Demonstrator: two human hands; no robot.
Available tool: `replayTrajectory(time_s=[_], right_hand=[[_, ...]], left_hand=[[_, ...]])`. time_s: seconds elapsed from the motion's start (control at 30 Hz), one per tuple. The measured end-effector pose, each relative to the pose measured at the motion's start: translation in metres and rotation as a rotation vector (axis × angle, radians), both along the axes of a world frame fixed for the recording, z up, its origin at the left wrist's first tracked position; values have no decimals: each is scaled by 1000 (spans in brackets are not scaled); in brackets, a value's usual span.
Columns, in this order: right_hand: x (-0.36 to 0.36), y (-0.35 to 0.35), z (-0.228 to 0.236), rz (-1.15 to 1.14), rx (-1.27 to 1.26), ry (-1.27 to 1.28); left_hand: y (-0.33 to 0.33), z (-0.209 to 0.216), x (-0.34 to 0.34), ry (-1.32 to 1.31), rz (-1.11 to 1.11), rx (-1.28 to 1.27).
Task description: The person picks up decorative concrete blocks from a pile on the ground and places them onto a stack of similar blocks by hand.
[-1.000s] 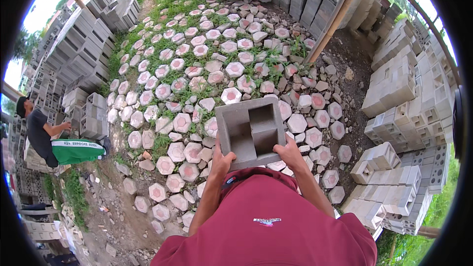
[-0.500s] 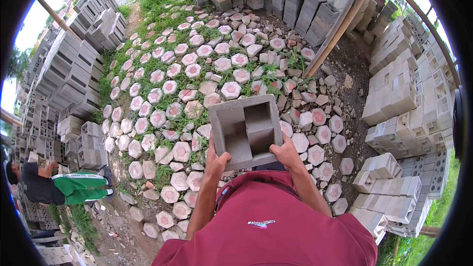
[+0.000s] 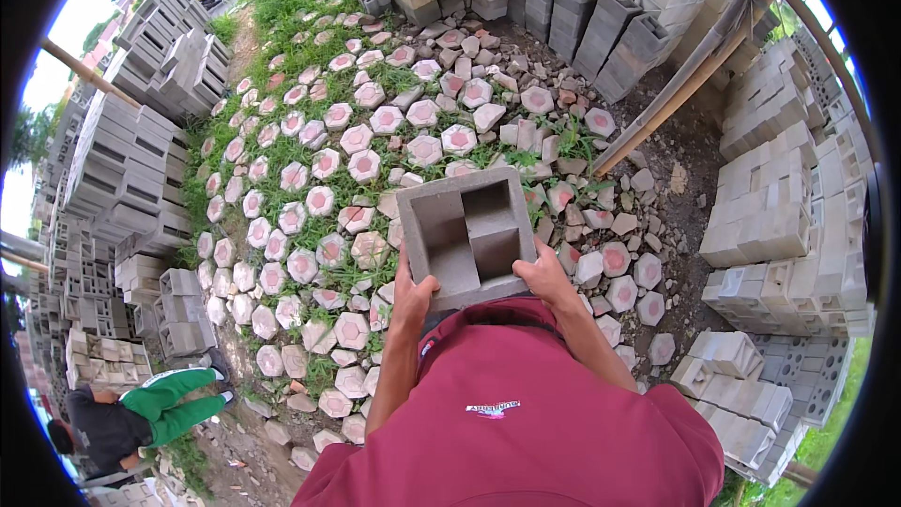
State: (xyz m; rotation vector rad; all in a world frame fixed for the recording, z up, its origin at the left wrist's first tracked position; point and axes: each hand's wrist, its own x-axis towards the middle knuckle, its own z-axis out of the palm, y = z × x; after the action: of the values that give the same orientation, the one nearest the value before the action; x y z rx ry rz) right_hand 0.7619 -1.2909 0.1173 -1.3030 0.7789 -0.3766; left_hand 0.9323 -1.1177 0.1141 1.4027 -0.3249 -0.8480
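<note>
A grey hollow concrete block (image 3: 439,293) is held up in front of my body, its open side toward me. Inner walls split it into one tall cell on the left and two smaller cells on the right. My left hand (image 3: 413,296) grips the block's lower left edge, thumb on the near face. On the lower right edge my right hand (image 3: 544,277) grips it the same way. The fingers behind the block are mostly hidden.
Hexagonal pavers (image 3: 364,166) and rubble lie in grass ahead. Stacked blocks line the left (image 3: 122,169), the right (image 3: 765,216) and the back (image 3: 572,9). A wooden pole (image 3: 680,84) slants at right. A person in green trousers (image 3: 174,404) stands at lower left.
My view has shifted a little across the yard, with the block still in both hands. The person at lower left has moved slightly and changed posture.
</note>
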Motion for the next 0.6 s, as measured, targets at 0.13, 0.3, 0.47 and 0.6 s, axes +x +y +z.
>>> replayTrajectory(time_s=[0.13,0.3,0.47,0.6], right_hand=[[40,-48,11,11,57,-18],[99,-111,-1,-16,65,-35],[175,-181,-4,-129,30,-37],[246,-236,-6,-237,9,-13]], left_hand=[[-49,-2,34,-38,59,-44],[-118,-5,106,0,-43,-8],[-206,-16,195,18,-129,-54],[-287,-17,282,17,-220,-53]])
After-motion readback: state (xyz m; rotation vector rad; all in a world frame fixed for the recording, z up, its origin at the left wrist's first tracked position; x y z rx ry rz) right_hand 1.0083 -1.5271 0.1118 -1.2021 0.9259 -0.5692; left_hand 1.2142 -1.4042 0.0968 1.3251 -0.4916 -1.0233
